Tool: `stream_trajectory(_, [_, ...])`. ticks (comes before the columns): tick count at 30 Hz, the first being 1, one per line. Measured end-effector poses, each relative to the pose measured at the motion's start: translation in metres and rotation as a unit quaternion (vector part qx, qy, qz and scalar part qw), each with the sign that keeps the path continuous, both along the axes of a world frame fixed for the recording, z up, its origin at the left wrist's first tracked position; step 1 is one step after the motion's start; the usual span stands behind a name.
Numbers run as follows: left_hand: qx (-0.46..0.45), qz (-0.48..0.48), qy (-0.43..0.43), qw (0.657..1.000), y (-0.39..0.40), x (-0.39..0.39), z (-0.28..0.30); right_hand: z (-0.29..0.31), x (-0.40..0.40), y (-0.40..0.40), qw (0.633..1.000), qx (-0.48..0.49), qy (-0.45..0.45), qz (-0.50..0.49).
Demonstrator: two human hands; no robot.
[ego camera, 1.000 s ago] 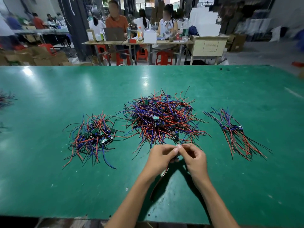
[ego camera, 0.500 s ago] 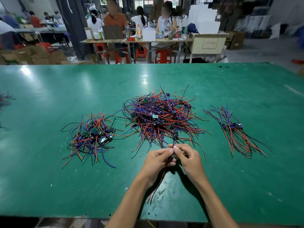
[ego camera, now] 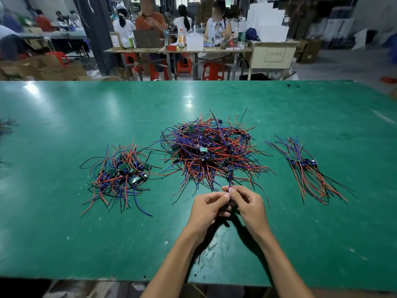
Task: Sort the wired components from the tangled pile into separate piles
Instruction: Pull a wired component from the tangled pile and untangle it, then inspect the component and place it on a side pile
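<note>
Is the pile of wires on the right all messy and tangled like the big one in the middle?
No, the right pile has its wires lying nearly side by side in a neat fan, while the middle pile is a tangled heap.

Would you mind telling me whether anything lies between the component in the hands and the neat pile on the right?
Nothing visible does: bare green table separates the held component from the right pile.

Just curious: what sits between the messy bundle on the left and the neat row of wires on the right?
In the head view, the big tangled pile lies between them, with bare green table either side.
</note>
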State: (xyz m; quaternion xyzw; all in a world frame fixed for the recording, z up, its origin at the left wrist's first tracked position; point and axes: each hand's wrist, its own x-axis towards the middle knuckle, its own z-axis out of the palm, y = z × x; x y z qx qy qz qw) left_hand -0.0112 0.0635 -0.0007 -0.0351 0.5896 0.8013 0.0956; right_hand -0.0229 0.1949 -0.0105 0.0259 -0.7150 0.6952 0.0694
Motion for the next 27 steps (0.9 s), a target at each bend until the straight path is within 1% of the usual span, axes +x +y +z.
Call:
stream_trajectory(5, [-0.009,0.029,0.003,1.000,0.005,0.001,-0.001,-0.001,-0.001,-0.001,1.000,0.011,0.006,-0.017])
stream_trajectory(8, [-0.022,0.034,0.012,0.999,0.008,0.001,-0.001,-0.002,-0.002,-0.004,1.000,-0.001,-0.012,-0.027])
stream_trajectory(11, [-0.061,0.016,0.039,0.997,0.007,0.002,-0.003,-0.003,-0.006,-0.005,0.996,-0.051,-0.029,-0.063])
stream_trajectory(15, [-0.083,-0.012,0.057,0.995,0.005,0.004,-0.003,-0.004,-0.011,0.000,0.990,-0.088,-0.012,-0.113])
stream_trajectory(22, [-0.123,-0.036,0.084,0.988,0.002,0.008,-0.004,0.002,-0.022,0.005,0.971,-0.181,-0.048,-0.149])
stream_trajectory(24, [-0.138,-0.043,0.092,0.985,0.001,0.009,-0.004,0.006,-0.024,0.007,0.958,-0.227,-0.058,-0.162])
stream_trajectory(27, [-0.178,-0.061,0.108,0.976,0.000,0.009,-0.004,0.012,-0.023,0.012,0.929,-0.313,-0.074,-0.184])
